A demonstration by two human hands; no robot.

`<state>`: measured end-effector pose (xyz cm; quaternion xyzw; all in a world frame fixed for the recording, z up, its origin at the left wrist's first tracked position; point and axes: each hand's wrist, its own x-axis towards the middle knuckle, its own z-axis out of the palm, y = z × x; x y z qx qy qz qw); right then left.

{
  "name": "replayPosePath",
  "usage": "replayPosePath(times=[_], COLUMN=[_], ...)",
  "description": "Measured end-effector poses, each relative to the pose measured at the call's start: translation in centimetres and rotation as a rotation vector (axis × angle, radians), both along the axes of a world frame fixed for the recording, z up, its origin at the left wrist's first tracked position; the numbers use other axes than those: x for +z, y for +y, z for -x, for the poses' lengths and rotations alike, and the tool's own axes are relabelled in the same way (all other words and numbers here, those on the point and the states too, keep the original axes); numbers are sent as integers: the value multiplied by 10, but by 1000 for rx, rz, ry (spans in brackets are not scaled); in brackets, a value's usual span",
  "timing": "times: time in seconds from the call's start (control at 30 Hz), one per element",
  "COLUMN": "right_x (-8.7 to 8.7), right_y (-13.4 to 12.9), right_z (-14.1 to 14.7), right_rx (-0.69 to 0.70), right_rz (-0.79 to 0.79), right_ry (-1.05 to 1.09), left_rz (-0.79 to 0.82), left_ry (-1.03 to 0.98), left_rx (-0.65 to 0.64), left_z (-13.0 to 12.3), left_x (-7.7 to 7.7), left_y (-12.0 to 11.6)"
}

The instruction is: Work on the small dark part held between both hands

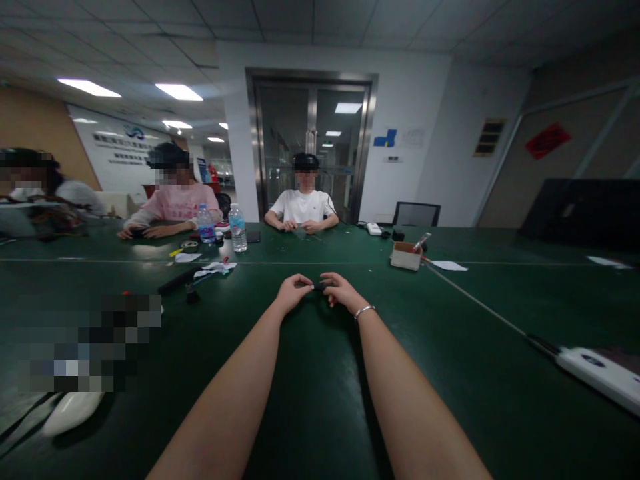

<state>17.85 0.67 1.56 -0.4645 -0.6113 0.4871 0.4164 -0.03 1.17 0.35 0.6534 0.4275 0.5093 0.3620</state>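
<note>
Over the middle of the green table, my left hand (294,292) and my right hand (344,292) meet at a small black object (319,287). Its left end shows a small light tip, pinched between my left thumb and fingers. The dark body lies in the closed fingers of my right hand, which has a silver bracelet (365,311) at the wrist. The object is too small to name, and my fingertips partly hide it.
Across the green table (320,413) sit several people. Water bottles (238,228) stand at the left, near crumpled paper (215,268). A small box (405,256) holding a pen is to the right. A white power strip (600,377) and its cable lie at far right; blurred-out items are at left.
</note>
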Motion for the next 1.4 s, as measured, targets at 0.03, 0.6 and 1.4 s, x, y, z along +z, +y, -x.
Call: replayPosePath(times=[0.03,0.6,1.4], right_x=[0,-1,4], right_y=[1,7,7], right_z=[0,-2,-2], right_rx=[-8,9,23], right_rz=[1,14,59], right_ry=[10,25,32], left_rz=[-2,2,45], left_ry=[0,-23,-20], left_rx=[4,-8,-5], left_z=[0,0,-1], left_x=[0,0,3], left_y=[0,5,5])
